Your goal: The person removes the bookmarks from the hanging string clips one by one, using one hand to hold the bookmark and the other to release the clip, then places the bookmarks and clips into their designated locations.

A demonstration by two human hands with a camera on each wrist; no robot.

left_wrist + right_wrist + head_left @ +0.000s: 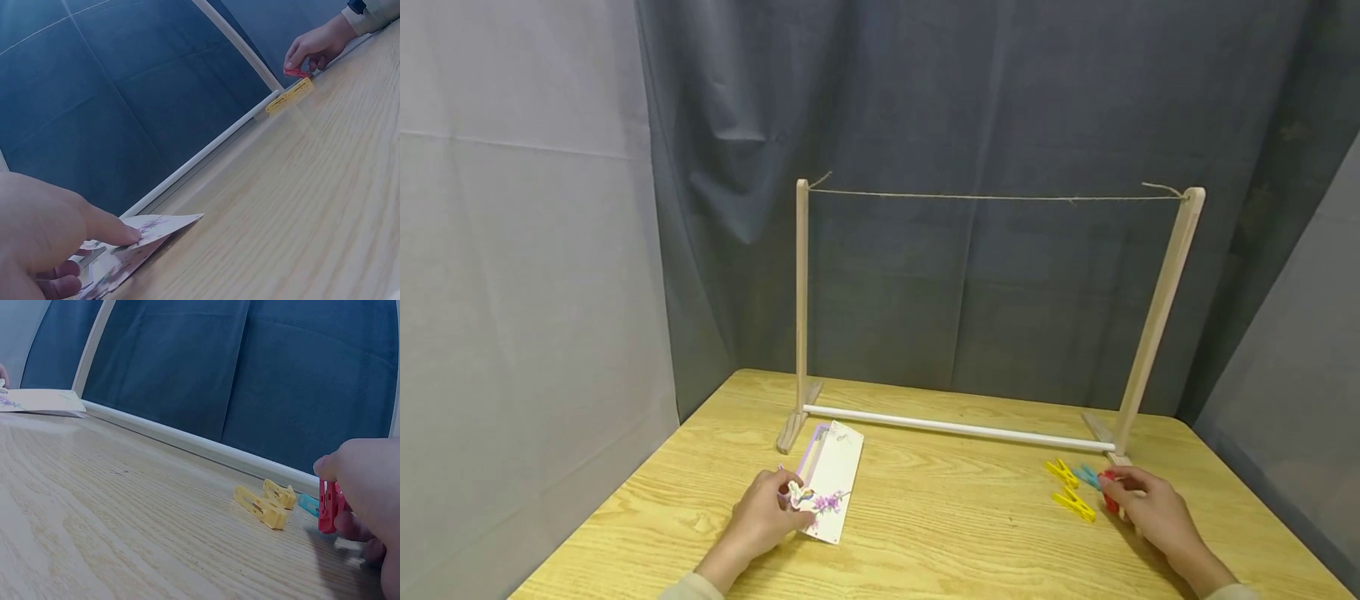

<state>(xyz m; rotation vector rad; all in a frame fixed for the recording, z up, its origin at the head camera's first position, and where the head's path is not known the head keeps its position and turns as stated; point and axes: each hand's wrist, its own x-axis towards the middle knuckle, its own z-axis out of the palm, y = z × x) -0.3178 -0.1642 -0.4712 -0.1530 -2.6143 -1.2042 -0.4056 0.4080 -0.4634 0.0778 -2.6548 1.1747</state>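
My left hand (763, 512) pinches the near left side of a cream paper card (842, 467) printed with purple flowers and a bird. In the left wrist view the card's near end is raised off another printed card (119, 270) beneath it. On the right, the fingers of my right hand (1157, 510) grip a red clothespin (327, 509) just above the table. Two yellow clothespins (1075, 503) and a blue clothespin (1086, 476) lie to the left of that hand. A small whitish thing (350, 545) by its lower fingers is too blurred to identify.
A wooden frame stands across the back of the table (940, 533), its left post (802, 292) and right post (1157, 325) joined by a string (970, 197) on top and a white rod (955, 427) below. Dark curtains (887, 292) hang behind it.
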